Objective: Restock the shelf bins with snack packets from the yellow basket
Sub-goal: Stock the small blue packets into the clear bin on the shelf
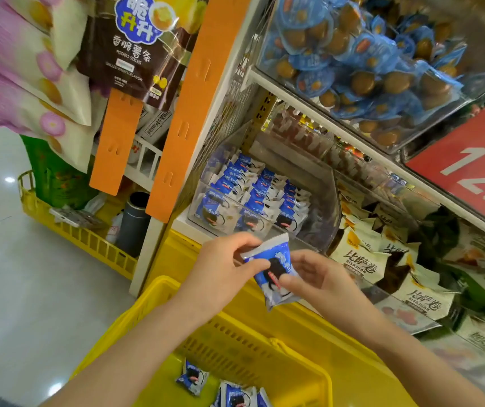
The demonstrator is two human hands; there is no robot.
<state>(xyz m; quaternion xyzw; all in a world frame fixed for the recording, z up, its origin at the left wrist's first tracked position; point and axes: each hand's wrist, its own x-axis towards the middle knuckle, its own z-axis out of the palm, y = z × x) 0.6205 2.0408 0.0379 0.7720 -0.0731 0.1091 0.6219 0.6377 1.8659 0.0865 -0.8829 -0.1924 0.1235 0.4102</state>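
Observation:
Both hands hold one blue-and-white snack packet (pixel 275 271) just below the front of a clear shelf bin (pixel 317 201). My left hand (pixel 223 268) pinches its upper left edge. My right hand (pixel 314 274) grips its lower right side with thumb on top. The bin holds rows of the same blue packets (pixel 253 189) standing upright. Below my forearms the yellow basket (pixel 153 304) has a few more blue packets (pixel 192 378) lying on its bottom.
To the right a bin holds white-and-black packets (pixel 361 259). Above it, a clear bin holds blue egg snacks (pixel 367 63), and a red price sign (pixel 476 168) hangs at right. Orange hanging strips (pixel 182 113) with chip bags and a second yellow basket (pixel 67 227) stand left.

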